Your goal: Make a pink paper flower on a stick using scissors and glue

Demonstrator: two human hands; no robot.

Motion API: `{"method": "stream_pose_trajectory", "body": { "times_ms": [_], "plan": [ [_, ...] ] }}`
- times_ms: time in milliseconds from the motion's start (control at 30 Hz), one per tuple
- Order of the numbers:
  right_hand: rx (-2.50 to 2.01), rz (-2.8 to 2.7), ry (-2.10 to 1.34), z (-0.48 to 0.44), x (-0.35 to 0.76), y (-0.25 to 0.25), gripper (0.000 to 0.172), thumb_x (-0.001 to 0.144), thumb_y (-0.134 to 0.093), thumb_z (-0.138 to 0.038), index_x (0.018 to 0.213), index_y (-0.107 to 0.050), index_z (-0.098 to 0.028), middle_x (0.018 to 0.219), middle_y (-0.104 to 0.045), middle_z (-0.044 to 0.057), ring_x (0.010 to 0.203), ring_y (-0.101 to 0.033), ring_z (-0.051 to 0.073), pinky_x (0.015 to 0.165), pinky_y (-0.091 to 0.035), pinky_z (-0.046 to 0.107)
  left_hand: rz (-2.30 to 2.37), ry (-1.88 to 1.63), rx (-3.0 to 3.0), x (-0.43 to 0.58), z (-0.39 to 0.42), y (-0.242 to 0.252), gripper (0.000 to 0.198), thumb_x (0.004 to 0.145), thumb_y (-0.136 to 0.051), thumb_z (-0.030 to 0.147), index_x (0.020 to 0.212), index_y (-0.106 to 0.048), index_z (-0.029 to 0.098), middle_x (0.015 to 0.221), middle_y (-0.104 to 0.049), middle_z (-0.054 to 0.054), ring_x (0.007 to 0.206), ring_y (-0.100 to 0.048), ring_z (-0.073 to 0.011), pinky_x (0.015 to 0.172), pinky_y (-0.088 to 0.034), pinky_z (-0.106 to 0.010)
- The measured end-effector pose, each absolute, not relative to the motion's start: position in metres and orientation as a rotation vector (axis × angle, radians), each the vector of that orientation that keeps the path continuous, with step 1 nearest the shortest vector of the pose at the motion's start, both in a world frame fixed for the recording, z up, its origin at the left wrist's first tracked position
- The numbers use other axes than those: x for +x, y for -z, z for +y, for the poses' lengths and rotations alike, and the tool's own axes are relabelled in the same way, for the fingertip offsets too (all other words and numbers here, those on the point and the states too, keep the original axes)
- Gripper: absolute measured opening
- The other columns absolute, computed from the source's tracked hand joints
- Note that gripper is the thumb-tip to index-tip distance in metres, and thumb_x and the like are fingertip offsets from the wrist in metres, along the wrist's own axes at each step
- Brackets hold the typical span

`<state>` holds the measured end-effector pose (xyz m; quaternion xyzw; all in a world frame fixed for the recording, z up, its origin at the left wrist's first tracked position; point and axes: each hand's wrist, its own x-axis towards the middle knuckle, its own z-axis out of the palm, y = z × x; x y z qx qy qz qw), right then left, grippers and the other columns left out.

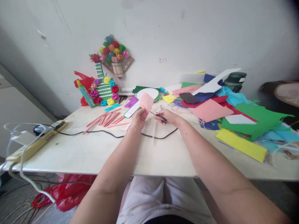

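My left hand (139, 117) is closed on the lower edge of a small sheet of pink paper (147, 100), which tilts upward above the table. A pair of scissors (161, 118) with dark handles is gripped in my right hand (169, 117), its blades pointing left to the paper's lower edge. Whether the blades are apart there is too small to tell. Left of my left hand lie several rolled pink paper sticks (111, 119). Behind the pink paper, a white guitar-shaped cutout (133, 109) with a green border rests on the table.
Coloured paper sheets (255, 119) pile up at the right, with a phone (189, 98) and a dark bottle (234, 81). A black cable (109, 133) crosses the table to a power strip (38, 143). A flowered paper guitar (104, 88) and a glue bottle (86, 95) stand back left.
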<state>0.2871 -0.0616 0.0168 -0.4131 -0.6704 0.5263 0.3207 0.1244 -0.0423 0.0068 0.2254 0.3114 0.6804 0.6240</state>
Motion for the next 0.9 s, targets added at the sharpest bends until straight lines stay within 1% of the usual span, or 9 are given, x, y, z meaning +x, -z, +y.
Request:
{"method": "stream_pose_trajectory", "body": {
  "times_ms": [367, 533, 700, 900],
  "plan": [
    [-1.063, -1.752, -1.369, -0.0574, 0.2873, -0.0113, 0.027, 0.070, -0.068, -0.035, 0.067, -0.051, -0.014, 0.048, -0.046, -0.006, 0.038, -0.041, 0.004, 0.035, -0.032, 0.016, 0.715, -1.556, 0.527, 0.1247, -0.0424, -0.0051, 0.011, 0.065, -0.057, 0.002, 0.064, -0.057, 0.012, 0.058, -0.061, -0.001, 0.056, -0.060, -0.0086, 0.071, -0.052, -0.022],
    [-1.075, -1.754, -1.376, -0.0590, 0.2874, -0.0130, 0.028, 0.071, -0.067, -0.037, 0.067, -0.050, -0.014, 0.048, -0.047, -0.006, 0.038, -0.040, 0.004, 0.035, -0.032, 0.016, 0.707, -1.560, 0.532, 0.1245, -0.0407, -0.0036, 0.010, 0.065, -0.056, 0.001, 0.063, -0.057, 0.011, 0.057, -0.060, -0.002, 0.056, -0.061, -0.0089, 0.070, -0.052, -0.022],
    [-1.080, -1.765, -1.341, -0.0587, 0.2874, -0.0124, 0.030, 0.069, -0.069, -0.038, 0.067, -0.050, -0.014, 0.047, -0.045, -0.006, 0.037, -0.039, 0.003, 0.034, -0.031, 0.016, 0.712, -1.560, 0.536, 0.1247, -0.0403, -0.0031, 0.011, 0.065, -0.056, 0.001, 0.065, -0.058, 0.012, 0.058, -0.061, -0.002, 0.056, -0.060, -0.0088, 0.072, -0.052, -0.023],
    [-1.043, -1.772, -1.340, -0.0592, 0.2873, -0.0128, 0.031, 0.068, -0.069, -0.038, 0.066, -0.049, -0.014, 0.049, -0.045, -0.006, 0.038, -0.039, 0.003, 0.034, -0.030, 0.016, 0.713, -1.556, 0.536, 0.1239, -0.0410, -0.0042, 0.010, 0.064, -0.057, 0.002, 0.063, -0.058, 0.011, 0.057, -0.061, -0.002, 0.056, -0.060, -0.0085, 0.069, -0.052, -0.021]
  ]
}}
